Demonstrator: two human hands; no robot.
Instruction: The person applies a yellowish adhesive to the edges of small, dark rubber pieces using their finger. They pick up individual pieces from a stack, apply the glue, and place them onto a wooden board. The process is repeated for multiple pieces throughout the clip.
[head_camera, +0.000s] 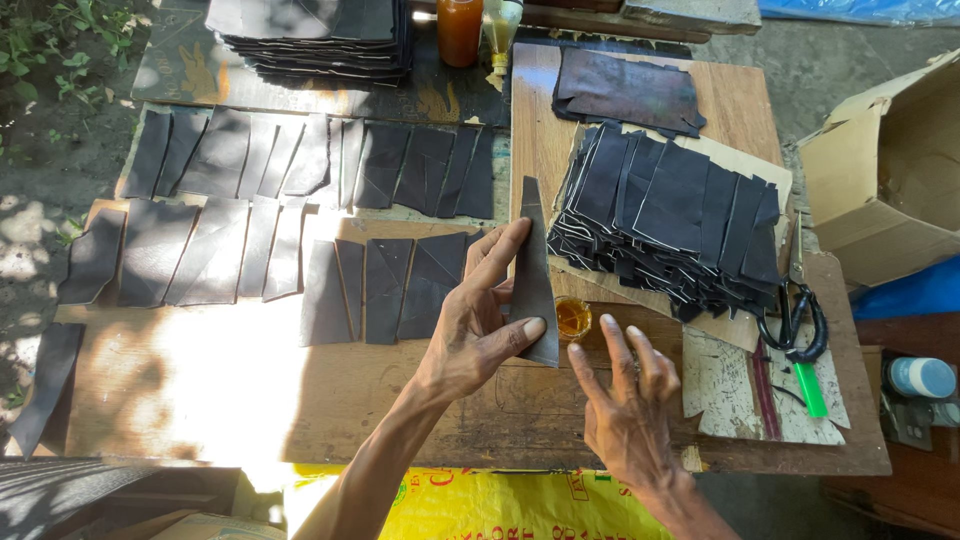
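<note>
Hiding the glue cup (573, 318) partly — a leather piece (532, 270) (left hand (478, 330) pinching).

Two hands were in view, the left hand (478, 325) pinching one tapered dark leather piece (532, 275), the right hand (630, 400) spread just beside it. One small glue pot (573, 318) sat between the two hands. Beyond the held piece, to its right, lay one fanned pile of cut pieces (672, 225), too many to count, and one single larger hide scrap (625, 92) farther off. To the left of the grip, two rows of laid-out pieces (300, 205) were spread, roughly ten in each. One stack of dark sheets (312, 38) and two bottles (478, 30) stood at the far edge. One pair of scissors (795, 320), one green-handled tool (808, 388) and one cardboard box (885, 170) lay off to the right.
</note>
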